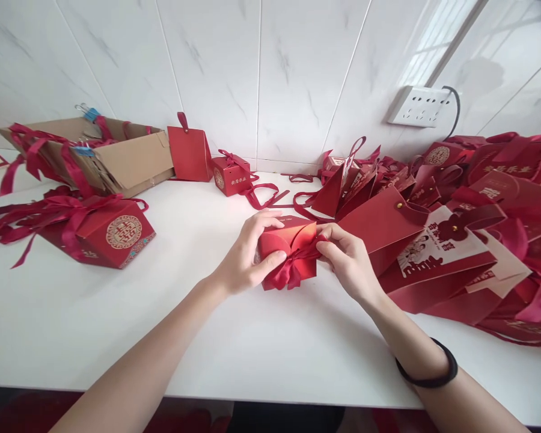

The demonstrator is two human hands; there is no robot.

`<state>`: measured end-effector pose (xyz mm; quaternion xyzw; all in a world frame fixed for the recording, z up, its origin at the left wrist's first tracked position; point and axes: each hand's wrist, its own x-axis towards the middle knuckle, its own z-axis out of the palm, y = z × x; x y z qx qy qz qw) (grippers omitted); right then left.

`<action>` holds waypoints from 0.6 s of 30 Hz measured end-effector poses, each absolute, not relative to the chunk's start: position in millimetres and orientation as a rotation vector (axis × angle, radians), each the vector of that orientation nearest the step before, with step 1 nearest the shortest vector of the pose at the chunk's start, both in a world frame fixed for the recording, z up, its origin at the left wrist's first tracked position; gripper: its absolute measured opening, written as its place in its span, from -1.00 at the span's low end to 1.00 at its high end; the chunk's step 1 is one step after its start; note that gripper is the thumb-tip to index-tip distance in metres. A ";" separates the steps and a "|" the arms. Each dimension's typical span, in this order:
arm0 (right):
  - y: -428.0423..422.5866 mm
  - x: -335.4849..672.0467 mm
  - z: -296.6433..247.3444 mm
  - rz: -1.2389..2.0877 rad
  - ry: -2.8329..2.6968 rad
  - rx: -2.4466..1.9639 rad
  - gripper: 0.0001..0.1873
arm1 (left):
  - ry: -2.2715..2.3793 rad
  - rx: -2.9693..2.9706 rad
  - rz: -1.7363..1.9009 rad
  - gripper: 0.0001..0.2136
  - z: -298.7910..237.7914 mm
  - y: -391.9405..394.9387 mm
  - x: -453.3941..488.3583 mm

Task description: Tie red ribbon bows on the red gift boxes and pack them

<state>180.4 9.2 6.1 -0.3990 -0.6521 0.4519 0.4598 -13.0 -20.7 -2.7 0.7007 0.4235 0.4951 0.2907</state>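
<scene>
A small red gift box [277, 236] sits on the white table in front of me, its curved top flaps folded together. Across it lies a dark red ribbon [293, 267] tied in a bow. My left hand [252, 249] grips the box from the left, thumb on the front near the bow and fingers over the far side. On the right, my right hand [345, 255] pinches an end of the ribbon between thumb and fingers. Part of the box's left side is hidden by my left hand.
A larger red box [94, 231] with ribbons lies at left, before a cardboard box [133, 159] holding ribbons. A red bag [190, 153] and small cube box [232, 173] stand at the wall. Many red boxes [446, 252] pile up at right, below a power strip [419, 107].
</scene>
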 end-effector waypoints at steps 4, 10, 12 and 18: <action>10.3 183.8 11.8 1.226 -1.669 -0.933 -0.84 | 1.175 1.655 1.345 -0.69 -2.3 -20.3 -14.2; 8.2 183.4 13.4 1.212 -1.628 -1.029 -0.76 | 0.966 1.625 1.483 -0.38 -6.1 -23.6 -10.1; 7.9 182.4 12.0 1.140 -1.643 -1.019 -0.74 | 0.982 1.637 1.441 -0.36 -5.3 -26.0 -6.8; 8.4 186.7 16.3 1.250 -1.706 -0.872 -0.64 | 1.167 1.575 1.377 -0.53 -0.7 -27.5 -4.7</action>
